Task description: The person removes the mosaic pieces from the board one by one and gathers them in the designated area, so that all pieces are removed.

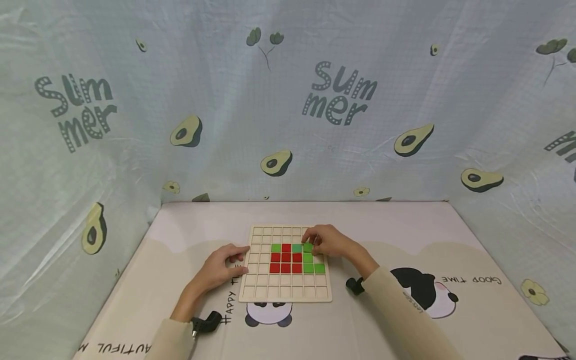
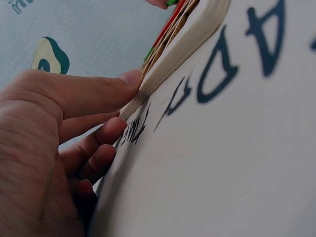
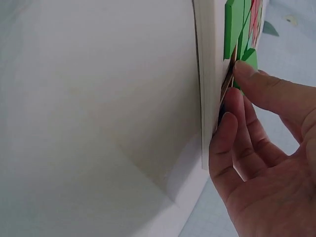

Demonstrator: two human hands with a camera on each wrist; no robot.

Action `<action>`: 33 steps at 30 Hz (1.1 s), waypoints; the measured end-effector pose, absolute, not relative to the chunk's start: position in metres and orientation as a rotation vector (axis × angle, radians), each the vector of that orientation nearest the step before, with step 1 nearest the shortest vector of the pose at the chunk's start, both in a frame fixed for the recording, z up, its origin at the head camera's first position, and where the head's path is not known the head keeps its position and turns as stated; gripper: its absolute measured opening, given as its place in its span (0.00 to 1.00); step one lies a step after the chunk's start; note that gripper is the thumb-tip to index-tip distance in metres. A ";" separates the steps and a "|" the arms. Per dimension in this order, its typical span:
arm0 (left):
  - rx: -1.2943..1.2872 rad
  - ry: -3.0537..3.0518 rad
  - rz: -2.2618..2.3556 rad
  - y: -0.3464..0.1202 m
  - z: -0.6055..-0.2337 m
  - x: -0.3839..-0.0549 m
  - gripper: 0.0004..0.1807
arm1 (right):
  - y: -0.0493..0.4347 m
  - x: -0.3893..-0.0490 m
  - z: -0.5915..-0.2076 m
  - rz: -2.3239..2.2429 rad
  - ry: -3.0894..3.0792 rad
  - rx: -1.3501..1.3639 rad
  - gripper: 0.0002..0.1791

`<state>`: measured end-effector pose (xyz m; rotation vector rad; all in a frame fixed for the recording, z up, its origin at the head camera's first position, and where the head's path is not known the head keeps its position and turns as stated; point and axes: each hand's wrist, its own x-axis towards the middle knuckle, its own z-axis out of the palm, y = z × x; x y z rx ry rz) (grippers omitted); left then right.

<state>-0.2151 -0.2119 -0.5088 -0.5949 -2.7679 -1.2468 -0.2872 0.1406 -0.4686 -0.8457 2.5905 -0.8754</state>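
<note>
A square wooden grid board [image 1: 263, 293] lies on the table, with red tiles [image 1: 285, 268] and green tiles [image 1: 319, 268] in its cells and one teal tile [image 1: 296, 248] in the upper row. My right hand [image 1: 330, 241] reaches over the board's right side and pinches a green tile [image 3: 251, 59]; that tile looks tilted against its neighbours in the right wrist view. On the opposite side, my left hand [image 1: 218, 265] touches the board's left edge with thumb and forefinger apart. Its other fingers [image 2: 101, 160] bend loosely beside the board.
The tablecloth [image 1: 198, 220] carries printed pandas and lettering. Behind and at both sides hang pale curtains [image 1: 225, 165] with avocado prints. A black wrist device [image 1: 208, 322] sits at the left wrist, another black device [image 1: 354, 286] at the right.
</note>
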 end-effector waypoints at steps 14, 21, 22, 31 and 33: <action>-0.566 -2.792 -1.250 -0.212 -0.508 -0.212 0.32 | 0.140 -0.285 -0.470 -0.854 2.611 -0.842 0.16; -0.567 -2.785 -1.246 -0.212 -0.508 -0.212 0.32 | 0.141 -0.285 -0.470 -0.885 2.616 -0.864 0.15; -0.569 -2.783 -1.245 -0.212 -0.508 -0.212 0.32 | 0.141 -0.285 -0.470 -0.891 2.617 -0.864 0.15; -0.563 -2.785 -1.241 -0.212 -0.509 -0.212 0.31 | 0.144 -0.286 -0.472 -1.022 2.558 -0.846 0.15; -0.564 -2.787 -1.239 -0.212 -0.509 -0.212 0.31 | 0.144 -0.287 -0.472 -1.033 2.545 -0.839 0.14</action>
